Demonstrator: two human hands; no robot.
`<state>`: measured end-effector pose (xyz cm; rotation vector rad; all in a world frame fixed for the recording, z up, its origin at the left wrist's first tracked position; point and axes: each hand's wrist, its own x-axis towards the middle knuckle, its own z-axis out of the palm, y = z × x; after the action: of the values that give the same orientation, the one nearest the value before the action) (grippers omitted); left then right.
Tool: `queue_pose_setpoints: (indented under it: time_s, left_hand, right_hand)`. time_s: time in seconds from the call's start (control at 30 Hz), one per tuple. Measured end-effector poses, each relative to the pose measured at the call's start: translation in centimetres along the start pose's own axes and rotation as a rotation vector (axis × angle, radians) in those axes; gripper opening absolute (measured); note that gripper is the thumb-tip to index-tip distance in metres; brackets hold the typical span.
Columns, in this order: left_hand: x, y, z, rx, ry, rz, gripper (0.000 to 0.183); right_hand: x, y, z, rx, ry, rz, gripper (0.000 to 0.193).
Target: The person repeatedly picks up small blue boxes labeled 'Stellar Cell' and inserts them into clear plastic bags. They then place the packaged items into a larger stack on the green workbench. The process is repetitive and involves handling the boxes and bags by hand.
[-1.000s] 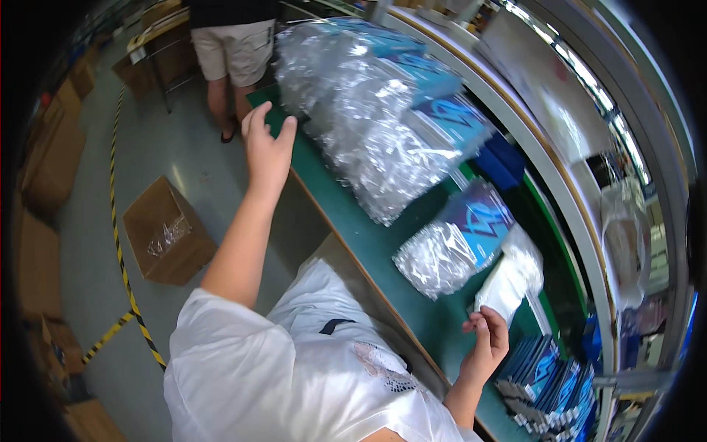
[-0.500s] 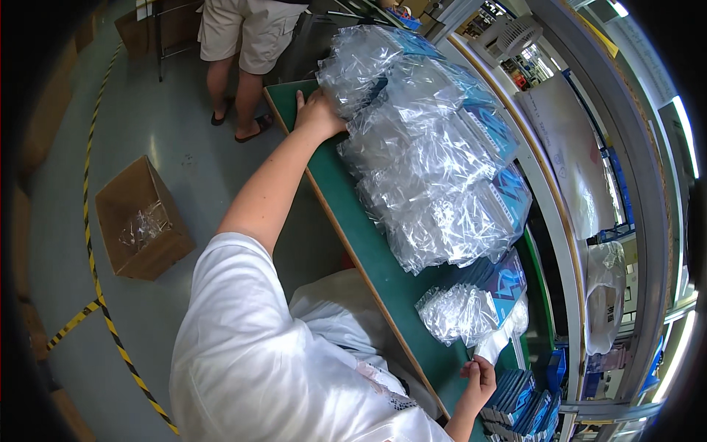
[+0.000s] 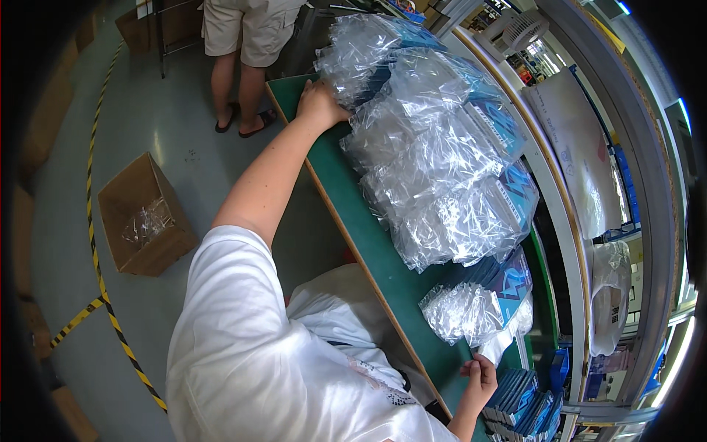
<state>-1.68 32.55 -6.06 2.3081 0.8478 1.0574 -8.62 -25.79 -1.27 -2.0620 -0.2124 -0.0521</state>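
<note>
My left hand (image 3: pixel 321 104) reaches to the far end of the green table (image 3: pixel 342 199). It presses against the side of a stack of bagged blue packets (image 3: pixel 361 55); the bags hide most of its fingers, and its grip cannot be told. Beside that stack lies a large heap of similar packets in clear, crinkled bags (image 3: pixel 442 162). Near the table's close end, my right hand (image 3: pixel 480 377) pinches the lower end of a white strip (image 3: pixel 495 348). The strip comes out from beside a smaller stack of bagged packets (image 3: pixel 464 313), its clear ends gathered to the left.
Several blue packets (image 3: pixel 523 401) stand stacked beside my right hand. An open cardboard box (image 3: pixel 147 221) with clear scraps sits on the floor at left. Another person (image 3: pixel 243 44) stands beyond the table. A metal shelf frame (image 3: pixel 589 295) and a fan (image 3: pixel 519 31) border the right side.
The far stack has shifted slightly away from the heap, and more of its dark side shows. My left hand has moved a little with it. My right hand stays at the white strip.
</note>
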Motion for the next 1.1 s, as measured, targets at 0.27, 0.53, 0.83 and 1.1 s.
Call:
queue_pose_setpoints:
  time_s: [0.27, 0.53, 0.83, 1.1]
  left_hand:
    - [1.9, -2.9, 0.3, -0.014, 0.011, 0.011, 0.086]
    - [3.9, -5.1, -0.1, 0.125, -0.043, 0.017, 0.095]
    - [4.2, -5.5, -0.4, 0.038, -0.037, 0.000, 0.088]
    - [4.4, -5.7, -0.4, -0.078, 0.002, 0.043, 0.077]
  right_hand:
    - [-1.1, -2.7, 1.6, 0.046, -0.223, 0.095, 0.017]
    - [-0.9, -6.2, 6.8, 0.027, -0.673, 0.061, 0.018]
    - [0.4, -7.1, 9.6, 0.152, -0.817, 0.055, 0.018]
    - [1.9, -7.7, 12.7, 0.186, -0.806, -0.139, 0.030]
